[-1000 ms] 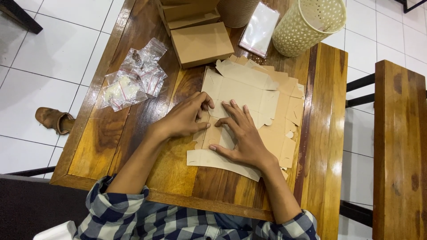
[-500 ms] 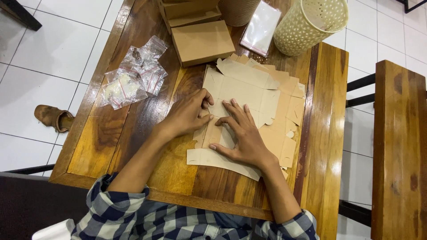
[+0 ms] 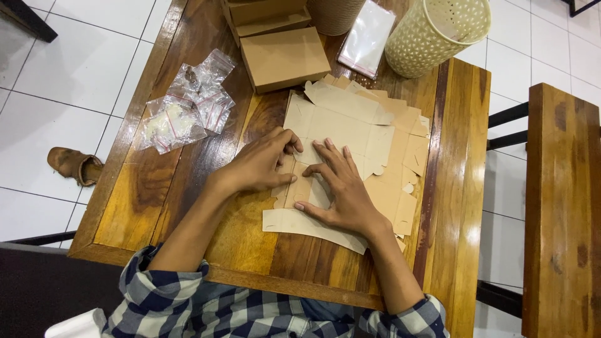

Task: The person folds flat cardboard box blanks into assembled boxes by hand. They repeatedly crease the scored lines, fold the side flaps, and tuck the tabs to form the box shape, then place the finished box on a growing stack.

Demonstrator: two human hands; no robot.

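From the head view, a glossy wooden bench stands on a white tiled floor, with a brown sandal lying on the tiles to its left and a second wooden surface standing apart on the right. On the bench lies a stack of flat die-cut cardboard blanks, tan, with tabs and slits along their edges; the top sheet sits near the bench's middle, its lower flap reaching toward the person. The left hand pinches the sheet's left edge with curled fingers, while the right hand presses flat on it, fingers spread. Beyond them are a folded cardboard box, small clear zip bags, a clear sleeve and a cream perforated basket. Another open box at the top edge is cut off, and the bags' contents are too small to make out.
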